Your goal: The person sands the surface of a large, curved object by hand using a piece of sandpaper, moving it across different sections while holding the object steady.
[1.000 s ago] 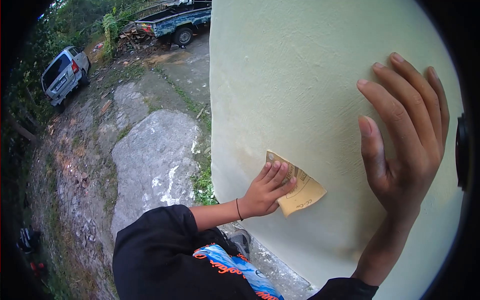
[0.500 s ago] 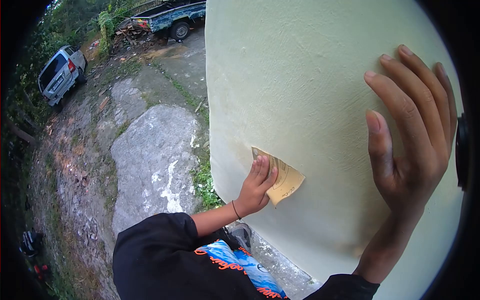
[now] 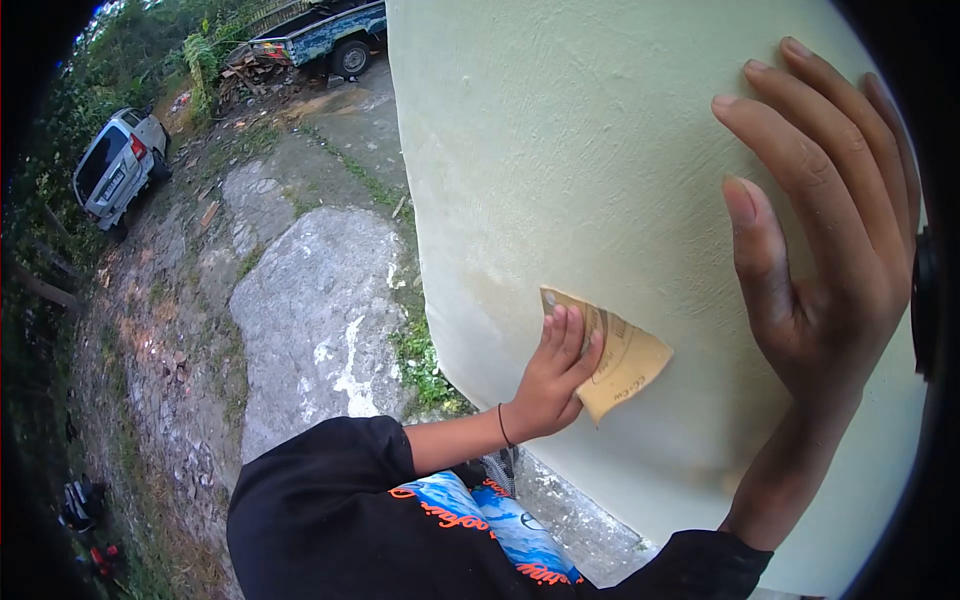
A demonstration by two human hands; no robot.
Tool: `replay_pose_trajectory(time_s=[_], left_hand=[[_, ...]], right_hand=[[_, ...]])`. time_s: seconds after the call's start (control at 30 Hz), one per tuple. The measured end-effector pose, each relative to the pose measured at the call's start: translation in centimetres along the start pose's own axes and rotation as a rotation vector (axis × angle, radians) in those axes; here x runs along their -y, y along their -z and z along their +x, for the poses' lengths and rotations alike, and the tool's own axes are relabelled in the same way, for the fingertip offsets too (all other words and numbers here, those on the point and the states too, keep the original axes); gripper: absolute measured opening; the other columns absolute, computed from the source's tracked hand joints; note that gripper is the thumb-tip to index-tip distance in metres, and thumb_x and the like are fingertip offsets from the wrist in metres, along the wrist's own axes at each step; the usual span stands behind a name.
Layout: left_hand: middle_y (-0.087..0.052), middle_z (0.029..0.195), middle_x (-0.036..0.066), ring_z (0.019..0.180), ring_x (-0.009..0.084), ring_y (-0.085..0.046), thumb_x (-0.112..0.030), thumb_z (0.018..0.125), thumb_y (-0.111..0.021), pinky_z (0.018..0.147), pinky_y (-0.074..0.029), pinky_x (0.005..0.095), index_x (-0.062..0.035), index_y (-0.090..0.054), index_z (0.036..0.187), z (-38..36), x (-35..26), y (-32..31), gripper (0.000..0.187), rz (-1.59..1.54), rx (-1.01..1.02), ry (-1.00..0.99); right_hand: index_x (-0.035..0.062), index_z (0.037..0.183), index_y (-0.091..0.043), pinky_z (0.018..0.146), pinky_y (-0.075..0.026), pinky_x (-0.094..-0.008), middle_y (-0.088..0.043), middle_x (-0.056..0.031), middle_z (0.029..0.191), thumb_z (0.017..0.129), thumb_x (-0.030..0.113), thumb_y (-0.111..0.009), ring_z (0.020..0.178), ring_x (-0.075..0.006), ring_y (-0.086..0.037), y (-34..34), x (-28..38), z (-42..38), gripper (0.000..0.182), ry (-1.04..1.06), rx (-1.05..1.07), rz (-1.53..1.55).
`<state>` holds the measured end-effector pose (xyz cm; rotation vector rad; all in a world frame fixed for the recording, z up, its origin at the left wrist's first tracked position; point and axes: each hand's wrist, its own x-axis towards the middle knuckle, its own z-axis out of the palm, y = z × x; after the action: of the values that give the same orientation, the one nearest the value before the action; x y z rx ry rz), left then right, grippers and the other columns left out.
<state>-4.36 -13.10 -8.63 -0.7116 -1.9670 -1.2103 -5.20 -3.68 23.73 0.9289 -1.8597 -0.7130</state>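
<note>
A pale green plastered wall [image 3: 500, 180] fills the middle and right of the view. My left hand [image 3: 560, 375], with a dark band at its wrist, presses a sheet of tan sandpaper [image 3: 630, 365] flat against the lower wall. Its fingers lie together over the sheet's left part, and printing shows on the paper's back. Higher up at the right, my right hand [image 3: 830, 220] is raised at the wall with its fingers spread and nothing in it. Whether its palm touches the wall cannot be told.
At the upper left stand a silver car [image 3: 120, 165] and a blue truck [image 3: 330, 40]. Broken concrete ground [image 3: 310, 300] with weeds [image 3: 420, 365] runs along the wall's left edge. Dark and red objects [image 3: 80, 505] lie at the lower left.
My left hand and the sandpaper have moved right across the wall. My right hand sits slightly higher in view, still spread. The view has shifted a little.
</note>
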Motion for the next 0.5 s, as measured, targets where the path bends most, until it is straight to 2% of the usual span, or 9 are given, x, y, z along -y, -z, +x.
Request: replay_pose_trajectory(time_s=[0.03, 0.1, 0.13, 0.2, 0.27, 0.33, 0.4, 0.47, 0.5], left_hand=[[-0.017, 0.151, 0.028, 0.142, 0.0412, -0.008, -0.006, 0.084, -0.043, 0.115, -0.008, 0.0488, 0.0008, -0.039, 0.139, 0.1, 0.3, 0.1, 0.056, -0.006, 0.000, -0.001], [-0.015, 0.148, 0.036, 0.140, 0.0477, -0.009, -0.008, 0.086, -0.046, 0.113, -0.009, 0.0544, 0.0041, -0.045, 0.133, 0.2, 1.2, 0.8, 0.049, 0.145, 0.111, -0.200], [-0.019, 0.151, 0.027, 0.143, 0.0382, -0.011, -0.011, 0.087, -0.045, 0.115, -0.009, 0.0474, -0.0048, -0.047, 0.135, 2.5, 2.0, 2.2, 0.049, 0.183, 0.050, -0.203], [-0.017, 0.151, 0.027, 0.143, 0.0401, -0.009, -0.018, 0.093, -0.046, 0.114, -0.006, 0.0477, -0.0006, -0.042, 0.139, 8.5, 3.1, 5.4, 0.049, 0.168, -0.153, -0.132], [-0.013, 0.151, 0.028, 0.143, 0.0404, -0.004, -0.019, 0.099, -0.039, 0.113, -0.004, 0.0463, 0.0054, -0.035, 0.140, 13.8, 2.8, 8.2, 0.048, 0.046, -0.335, -0.056], [-0.013, 0.151, 0.029, 0.143, 0.0413, -0.004, -0.012, 0.094, -0.041, 0.113, -0.002, 0.0472, 0.0066, -0.034, 0.140, 13.9, 2.9, 7.7, 0.050, -0.061, -0.321, 0.101], [-0.016, 0.151, 0.029, 0.143, 0.0413, -0.005, -0.005, 0.086, -0.043, 0.114, -0.003, 0.0491, 0.0075, -0.035, 0.139, 11.7, 1.1, 5.4, 0.055, 0.136, -0.294, -0.077], [-0.019, 0.151, 0.028, 0.143, 0.0407, -0.008, -0.003, 0.078, -0.043, 0.114, -0.004, 0.0509, 0.0069, -0.039, 0.137, 4.7, 0.9, 1.2, 0.060, 0.102, -0.140, -0.092], [-0.020, 0.150, 0.028, 0.143, 0.0402, -0.009, -0.004, 0.078, -0.043, 0.114, -0.005, 0.0511, 0.0061, -0.040, 0.136, 0.7, 0.5, 0.0, 0.059, 0.089, -0.033, -0.115]], right_hand=[[0.0111, 0.105, -0.068, 0.109, -0.033, -0.0445, -0.066, -0.0092, 0.113, 0.089, 0.019, -0.056, 0.120, -0.0251, -0.055, 0.0, -0.2, 0.0, 0.022, 0.018, -0.005, -0.002], [0.0111, 0.105, -0.068, 0.108, -0.033, -0.0444, -0.066, -0.0093, 0.114, 0.088, 0.019, -0.056, 0.119, -0.0251, -0.055, 0.0, -0.1, -0.1, 0.022, 0.049, -0.002, 0.005], [0.0109, 0.105, -0.068, 0.108, -0.033, -0.0444, -0.066, -0.0094, 0.113, 0.088, 0.018, -0.057, 0.119, -0.0251, -0.055, 0.0, 0.0, 0.0, 0.022, 0.045, -0.013, 0.004], [0.0108, 0.105, -0.068, 0.108, -0.034, -0.0444, -0.066, -0.0096, 0.112, 0.088, 0.018, -0.057, 0.119, -0.0251, -0.055, 0.1, 0.0, 0.1, 0.022, 0.027, -0.025, 0.001], [0.0108, 0.105, -0.068, 0.108, -0.034, -0.0444, -0.066, -0.0096, 0.112, 0.087, 0.018, -0.057, 0.119, -0.0251, -0.056, -0.1, -0.1, -0.1, 0.022, 0.016, -0.036, 0.012], [0.0108, 0.105, -0.068, 0.108, -0.034, -0.0445, -0.067, -0.0095, 0.112, 0.087, 0.017, -0.057, 0.119, -0.0251, -0.056, -0.1, 0.1, 0.1, 0.022, 0.018, -0.049, 0.017], [0.0108, 0.105, -0.069, 0.108, -0.034, -0.0445, -0.067, -0.0095, 0.112, 0.087, 0.017, -0.057, 0.119, -0.0251, -0.056, -0.2, 0.0, 0.0, 0.022, 0.018, -0.051, 0.025], [0.0107, 0.105, -0.069, 0.108, -0.034, -0.0445, -0.067, -0.0095, 0.112, 0.087, 0.017, -0.057, 0.119, -0.0251, -0.056, -0.2, 0.0, 0.1, 0.022, 0.012, -0.052, 0.026], [0.0107, 0.105, -0.069, 0.108, -0.034, -0.0445, -0.067, -0.0095, 0.111, 0.087, 0.017, -0.057, 0.118, -0.0251, -0.056, -0.1, 0.1, 0.0, 0.022, 0.010, -0.052, 0.029]])
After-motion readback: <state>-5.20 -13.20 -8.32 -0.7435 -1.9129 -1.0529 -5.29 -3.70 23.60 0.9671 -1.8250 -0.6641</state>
